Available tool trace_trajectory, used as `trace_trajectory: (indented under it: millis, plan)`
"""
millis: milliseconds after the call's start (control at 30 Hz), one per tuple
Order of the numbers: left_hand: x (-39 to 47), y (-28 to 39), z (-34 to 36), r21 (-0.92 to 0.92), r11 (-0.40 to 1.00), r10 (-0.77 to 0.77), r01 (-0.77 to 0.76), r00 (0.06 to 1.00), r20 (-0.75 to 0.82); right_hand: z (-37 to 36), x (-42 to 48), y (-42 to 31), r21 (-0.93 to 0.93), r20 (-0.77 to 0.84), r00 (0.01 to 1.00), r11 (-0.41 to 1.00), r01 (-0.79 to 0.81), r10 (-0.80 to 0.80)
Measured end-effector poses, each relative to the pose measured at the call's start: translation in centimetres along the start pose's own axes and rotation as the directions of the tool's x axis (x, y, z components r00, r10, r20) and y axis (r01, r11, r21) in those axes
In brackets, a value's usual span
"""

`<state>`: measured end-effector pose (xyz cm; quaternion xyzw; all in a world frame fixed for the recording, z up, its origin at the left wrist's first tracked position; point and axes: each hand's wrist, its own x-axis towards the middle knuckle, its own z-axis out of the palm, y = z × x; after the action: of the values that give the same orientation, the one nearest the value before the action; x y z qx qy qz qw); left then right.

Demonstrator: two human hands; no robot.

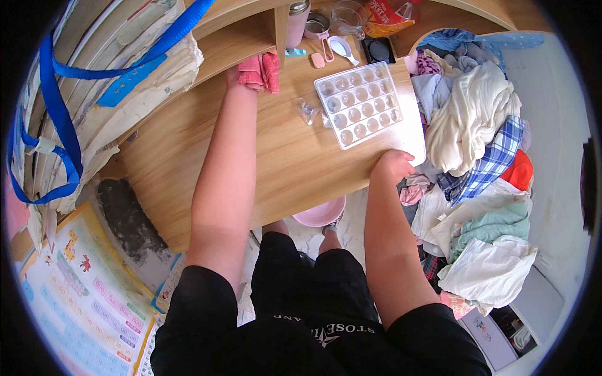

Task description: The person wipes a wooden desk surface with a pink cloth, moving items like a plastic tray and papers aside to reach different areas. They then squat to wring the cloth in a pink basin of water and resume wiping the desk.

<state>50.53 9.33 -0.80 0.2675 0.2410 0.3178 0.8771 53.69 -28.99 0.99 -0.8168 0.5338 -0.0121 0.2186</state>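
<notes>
My left hand (233, 77) presses a folded red cloth (259, 73) against the wooden desk top (282, 155), close to the shelf divider; the cloth hides most of the fingers. At the desk's right front corner my right hand (396, 164) rests on the edge, its fingertips partly out of sight. Between the hands lies a clear plastic tray with round cups (360, 104), tilted a little on the desk. Beside its left side sits a small crumpled clear plastic piece (308, 111).
A pink bottle (297, 28), a white spoon (342, 48), a clear jar (349, 18) and a black box (378, 50) stand at the back. Piled clothes (470, 117) flank the desk's right. Books (141, 70) with a blue strap (59, 103) are upper left. A pink basin (322, 214) is below.
</notes>
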Motion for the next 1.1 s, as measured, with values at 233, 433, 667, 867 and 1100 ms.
trace_trajectory:
  millis: [233,433,667,867,1100]
  plan:
    - [0.1,0.5,1.1,0.017,0.999,0.035,-0.034,0.999,-0.023,1.3,0.5,0.3,-0.030,-0.036,0.999,1.000,-0.005,0.004]
    - [-1.3,-2.2,1.7,0.115,0.987,0.129,-0.114,0.983,-0.133,0.2,1.9,0.0,-0.002,-0.059,0.998,1.000,-0.007,0.007]
    - [3.3,-3.4,-5.9,0.004,0.994,0.111,-0.111,0.993,-0.045,0.3,-0.4,-0.3,-0.012,-0.001,0.999,0.999,-0.032,0.032]
    - [0.8,-2.2,-0.4,-0.139,0.987,0.073,-0.083,0.994,-0.075,0.3,0.0,0.0,0.013,-0.002,1.000,1.000,-0.010,0.010]
    - [0.6,-2.2,-0.2,-0.132,0.987,0.076,-0.091,0.990,-0.118,-0.2,-0.4,-0.6,-0.003,-0.011,0.999,0.999,-0.039,0.039]
